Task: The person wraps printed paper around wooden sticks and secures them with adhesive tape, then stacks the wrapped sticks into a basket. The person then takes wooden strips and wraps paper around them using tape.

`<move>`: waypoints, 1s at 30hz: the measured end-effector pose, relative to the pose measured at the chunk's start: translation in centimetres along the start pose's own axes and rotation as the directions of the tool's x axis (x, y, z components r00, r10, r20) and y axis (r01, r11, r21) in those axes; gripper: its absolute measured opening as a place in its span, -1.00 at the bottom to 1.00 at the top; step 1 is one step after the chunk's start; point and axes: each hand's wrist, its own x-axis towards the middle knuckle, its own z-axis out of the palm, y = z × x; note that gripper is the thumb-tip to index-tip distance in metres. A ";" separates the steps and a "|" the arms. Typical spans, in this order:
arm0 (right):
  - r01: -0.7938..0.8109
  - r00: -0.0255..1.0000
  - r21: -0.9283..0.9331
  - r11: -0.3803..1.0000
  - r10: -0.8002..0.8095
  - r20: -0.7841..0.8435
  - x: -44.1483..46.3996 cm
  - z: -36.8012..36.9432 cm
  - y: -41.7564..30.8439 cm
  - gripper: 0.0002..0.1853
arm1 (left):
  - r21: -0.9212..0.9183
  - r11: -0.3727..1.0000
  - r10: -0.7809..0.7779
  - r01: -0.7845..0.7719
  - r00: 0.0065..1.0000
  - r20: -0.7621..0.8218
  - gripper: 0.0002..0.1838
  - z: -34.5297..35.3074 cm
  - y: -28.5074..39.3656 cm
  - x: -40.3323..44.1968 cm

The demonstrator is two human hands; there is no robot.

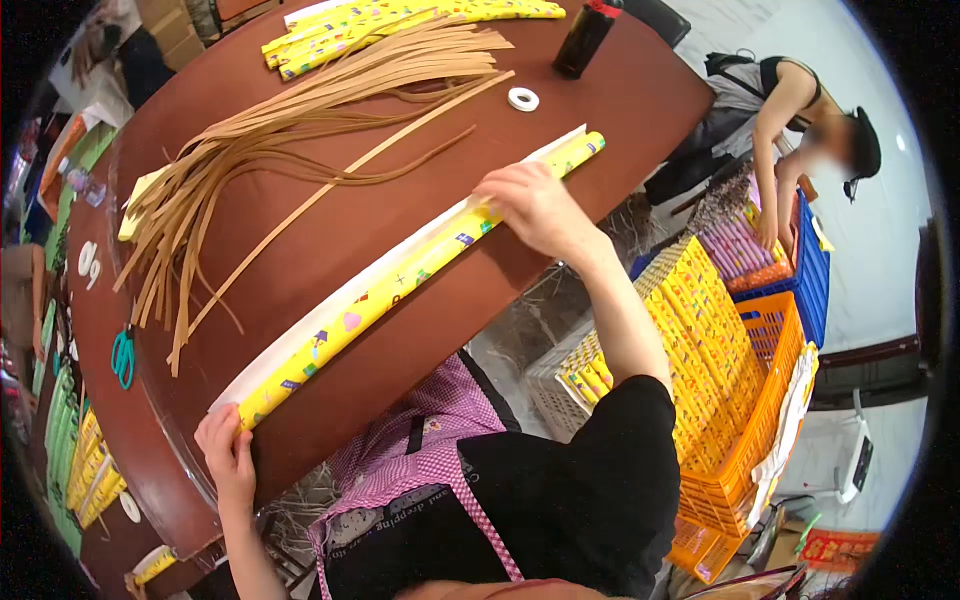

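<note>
A long yellow roll of printed sheet with a white edge lies diagonally along the near side of the brown table. At its lower left end, my left hand is closed on the roll, thumb and fingers around the end. Towards the other end, my right hand curls over the roll and its white edge, fingertips pressed together. Whether the sheet is paper or film, I cannot tell. Beyond the roll lies a bundle of tan flat strips, one strip straying towards it.
Across the table are more yellow rolls, a dark bottle, a white tape ring and teal scissors. On my right stands an orange crate beside yellow rolls. Another person bends over a blue crate.
</note>
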 end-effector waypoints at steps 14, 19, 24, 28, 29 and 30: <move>-0.104 0.987 -0.155 0.982 0.120 0.102 -2.5 -1.4 11.7 -0.68 | 0.039 0.999 -0.010 0.010 1.000 0.005 -0.66 0.1 0.4 0.1; -0.213 0.944 -0.307 0.927 0.277 0.181 -3.4 -2.1 13.6 -0.60 | 0.057 0.998 -0.033 0.034 0.999 -0.013 -0.66 0.2 1.3 0.0; -0.304 0.911 -0.377 0.875 0.383 0.152 -3.6 -2.7 14.8 -0.57 | 0.125 0.992 0.004 -0.005 1.000 0.008 -0.64 0.1 0.8 -0.1; -0.227 0.959 -0.416 0.880 0.277 0.063 -4.4 -1.3 17.1 -0.63 | 0.190 0.982 -0.025 0.017 0.999 0.039 -0.63 0.0 0.7 -0.1; -0.195 0.973 -0.421 0.886 0.230 0.033 -4.3 -0.8 17.6 -0.64 | 0.186 0.983 0.003 -0.004 1.000 0.009 -0.61 0.2 0.6 -0.2; -0.225 0.966 -0.400 0.888 0.257 0.028 -4.1 -0.6 18.1 -0.65 | 0.180 0.984 0.017 -0.015 1.000 -0.010 -0.59 0.4 0.5 -0.2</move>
